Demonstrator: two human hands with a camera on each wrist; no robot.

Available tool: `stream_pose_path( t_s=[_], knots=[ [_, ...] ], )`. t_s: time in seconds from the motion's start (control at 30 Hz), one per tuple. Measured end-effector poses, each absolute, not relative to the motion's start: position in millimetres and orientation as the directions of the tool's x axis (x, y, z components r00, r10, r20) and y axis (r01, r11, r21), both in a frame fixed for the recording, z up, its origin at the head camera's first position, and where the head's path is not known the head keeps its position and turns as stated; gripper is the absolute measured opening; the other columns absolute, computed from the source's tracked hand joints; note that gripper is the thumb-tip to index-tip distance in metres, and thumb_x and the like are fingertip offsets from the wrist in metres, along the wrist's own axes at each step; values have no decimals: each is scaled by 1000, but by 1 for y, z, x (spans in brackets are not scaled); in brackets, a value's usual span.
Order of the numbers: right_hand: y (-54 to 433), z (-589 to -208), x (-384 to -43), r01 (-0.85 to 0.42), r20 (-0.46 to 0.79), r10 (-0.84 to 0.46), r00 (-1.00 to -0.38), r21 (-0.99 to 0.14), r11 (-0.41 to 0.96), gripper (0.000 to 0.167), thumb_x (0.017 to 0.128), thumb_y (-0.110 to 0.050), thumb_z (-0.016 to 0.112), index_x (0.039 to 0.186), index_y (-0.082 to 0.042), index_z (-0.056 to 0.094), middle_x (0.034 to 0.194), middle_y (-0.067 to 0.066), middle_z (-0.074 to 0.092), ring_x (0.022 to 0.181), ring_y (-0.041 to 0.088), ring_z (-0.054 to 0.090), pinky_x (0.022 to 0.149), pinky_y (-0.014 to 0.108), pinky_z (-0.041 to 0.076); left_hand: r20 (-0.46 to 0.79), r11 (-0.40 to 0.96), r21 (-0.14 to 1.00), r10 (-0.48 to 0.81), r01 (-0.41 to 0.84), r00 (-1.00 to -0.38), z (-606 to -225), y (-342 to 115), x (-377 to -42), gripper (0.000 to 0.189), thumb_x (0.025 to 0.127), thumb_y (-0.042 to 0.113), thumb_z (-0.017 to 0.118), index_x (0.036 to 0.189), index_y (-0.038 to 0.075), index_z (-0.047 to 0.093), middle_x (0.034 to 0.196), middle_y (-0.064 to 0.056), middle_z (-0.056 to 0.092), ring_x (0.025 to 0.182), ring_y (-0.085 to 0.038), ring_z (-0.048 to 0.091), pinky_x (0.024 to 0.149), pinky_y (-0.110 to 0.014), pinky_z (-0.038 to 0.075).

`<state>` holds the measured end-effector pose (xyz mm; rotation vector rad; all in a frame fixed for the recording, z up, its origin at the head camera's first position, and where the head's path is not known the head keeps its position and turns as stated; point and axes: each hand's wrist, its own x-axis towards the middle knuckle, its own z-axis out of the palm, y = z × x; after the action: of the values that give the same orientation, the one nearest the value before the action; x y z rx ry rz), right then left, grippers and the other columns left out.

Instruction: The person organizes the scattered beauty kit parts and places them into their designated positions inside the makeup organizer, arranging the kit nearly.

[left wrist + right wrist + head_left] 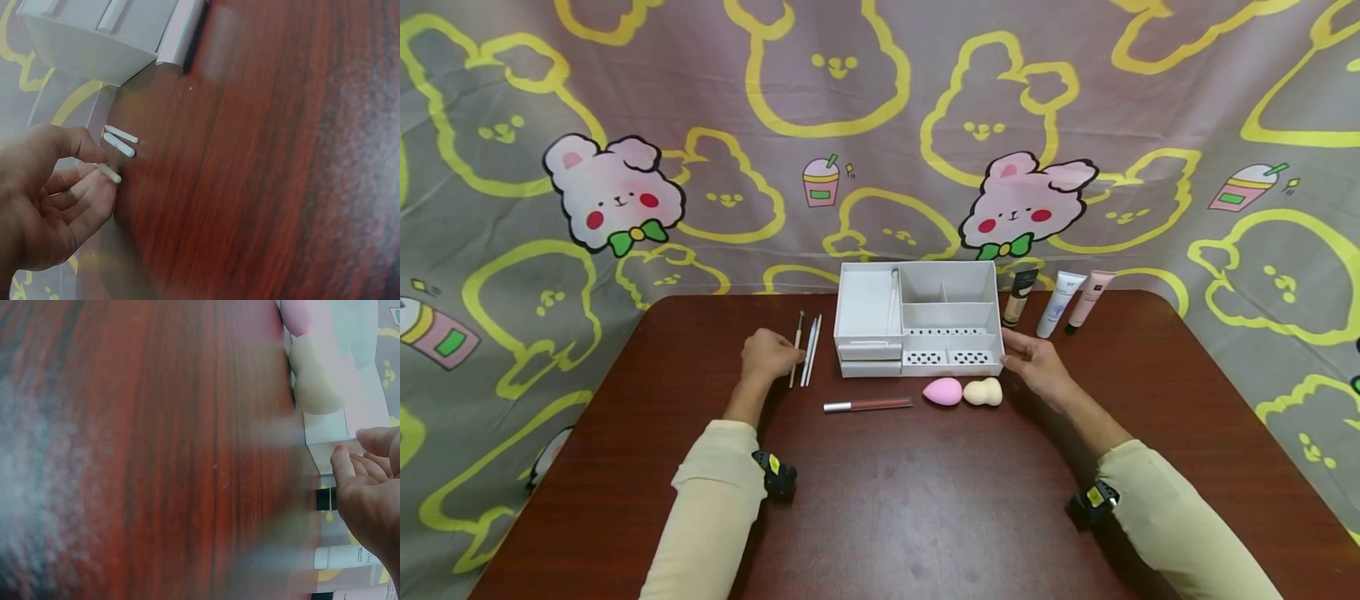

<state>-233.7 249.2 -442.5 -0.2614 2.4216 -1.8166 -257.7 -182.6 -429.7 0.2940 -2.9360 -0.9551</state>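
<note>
My left hand (767, 354) is at the left of the white organizer (868, 304), and its thumb and fingers pinch a slim beige stick (109, 173) with a small dark tip, possibly a makeup brush. Two thin white sticks (812, 350) lie just to the right of it. The organizer has open compartments and two small drawers (870, 353) at the front left. Against its right side wall, the fingers of my right hand (1037, 364) rest with nothing held between them. One white stick (892, 300) leans inside the organizer's left compartment.
A pink sponge (942, 392) and a cream sponge (983, 392) sit before the organizer, with a reddish lip gloss tube (868, 405) to their left. Right of the organizer stand a black-capped tube (1019, 297), a white tube (1060, 304) and a pink tube (1090, 300). Patterned cloth (880, 225) hangs behind.
</note>
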Motion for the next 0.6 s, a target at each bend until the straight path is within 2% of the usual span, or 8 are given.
stream_pose_path(
  t_s=[0.13,0.2,0.3,0.37,0.43,0.5,0.6],
  knots=[
    [249,-442,-233,-76,22,-197,-980,-959,273,57,98,9,52,151,14,33,152,35,37,107,-9,59,86,2,50,-54,760,625,-183,-176,-982,-428,-185,-259,25,83,24,74,94,3,82,78,-11,79,72,-22,74,90,-43,57],
    [249,-442,-233,-76,22,-198,-980,-960,269,56,97,9,52,150,14,33,152,35,37,106,-9,59,86,2,50,-82,737,649,-181,-190,-980,-428,-186,-259,25,84,22,74,97,2,82,78,-10,79,60,-13,70,82,-35,58],
    [249,-442,-233,-76,22,-200,-980,-961,264,56,97,9,52,150,14,33,152,35,37,107,-9,59,86,2,50,-124,695,686,-180,-215,-976,-427,-187,-260,25,84,19,73,100,1,81,77,-8,79,52,-2,63,67,-22,57],
    [249,-442,-233,-74,21,-198,-980,-961,266,56,98,9,52,150,14,33,152,35,38,108,-8,59,86,3,50,-139,672,706,-177,-223,-974,-427,-188,-260,25,84,16,73,101,0,80,75,-7,78,50,0,61,57,-17,55],
    [249,-441,-233,-72,19,-192,-981,-960,272,56,98,9,52,150,14,34,152,35,38,108,-7,60,85,3,51,-141,651,726,-174,-221,-975,-426,-188,-260,24,83,13,71,101,-1,80,75,-8,78,49,1,60,53,-15,54],
    [248,-441,-233,-68,14,-190,-982,-958,279,56,98,8,52,151,13,34,152,35,39,109,-6,60,85,3,51,-138,632,744,-172,-217,-975,-425,-188,-260,24,83,11,70,100,-3,80,79,-12,78,49,1,61,53,-15,55],
    [249,-442,-234,-63,8,-187,-982,-956,288,56,98,8,52,151,13,34,151,35,40,108,-4,61,84,4,51,-158,561,799,-154,-218,-975,-423,-187,-261,26,87,8,68,106,-8,76,96,-22,78,54,-1,64,57,-17,60]
  ],
)
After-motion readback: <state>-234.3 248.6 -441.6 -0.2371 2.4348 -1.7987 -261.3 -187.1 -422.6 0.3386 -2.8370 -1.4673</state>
